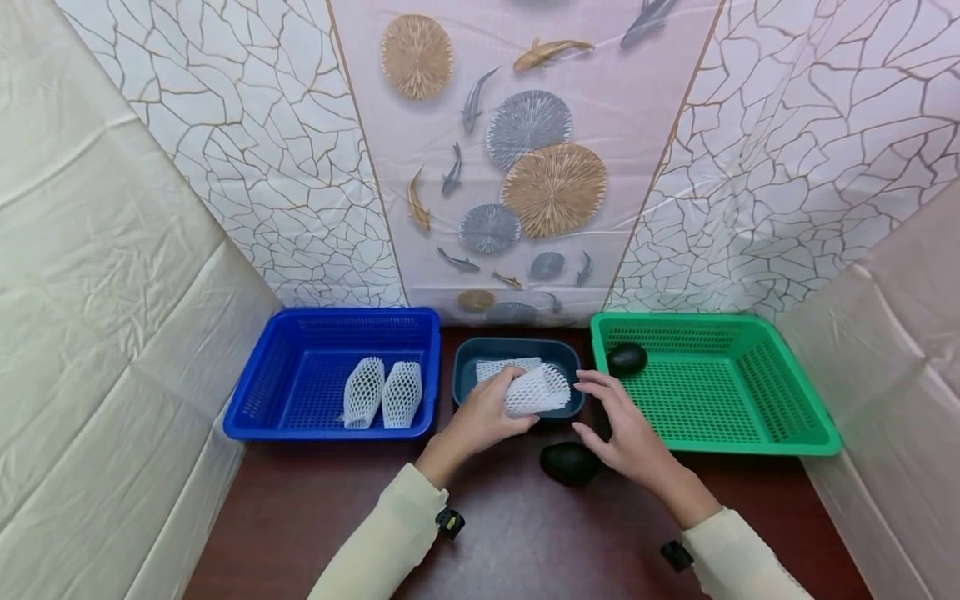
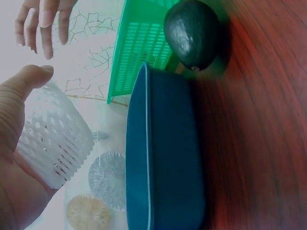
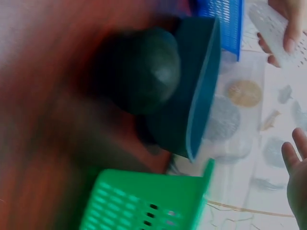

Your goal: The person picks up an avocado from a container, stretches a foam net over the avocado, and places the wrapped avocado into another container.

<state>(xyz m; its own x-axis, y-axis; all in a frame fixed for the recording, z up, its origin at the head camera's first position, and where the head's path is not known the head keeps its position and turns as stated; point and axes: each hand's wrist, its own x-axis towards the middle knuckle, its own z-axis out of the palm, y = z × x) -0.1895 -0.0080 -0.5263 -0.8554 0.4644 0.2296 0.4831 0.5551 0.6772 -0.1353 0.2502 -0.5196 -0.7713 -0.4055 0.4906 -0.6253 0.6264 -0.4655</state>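
Note:
My left hand [image 1: 486, 411] grips a white foam net sleeve [image 1: 534, 393] over the small dark teal tray [image 1: 459, 392], with the sleeve's open end towards the right. To the right of that end, my right hand [image 1: 628, 433] is held with fingers and thumb spread, nothing between them. A dark avocado [image 1: 567, 463] lies on the table just in front of the tray, close below the right thumb; in the left wrist view this avocado [image 2: 192, 33] shows its stem nub. Another white foam net [image 1: 491, 367] lies in the tray, partly hidden behind the left hand.
At the left stands a blue basket [image 1: 258, 387] with two bulging white foam nets [image 1: 364, 393] in it. A green basket [image 1: 813, 400] at the right holds one dark avocado [image 1: 627, 359] near its left wall. Patterned cloth walls enclose the back and sides of the brown table [image 1: 510, 533].

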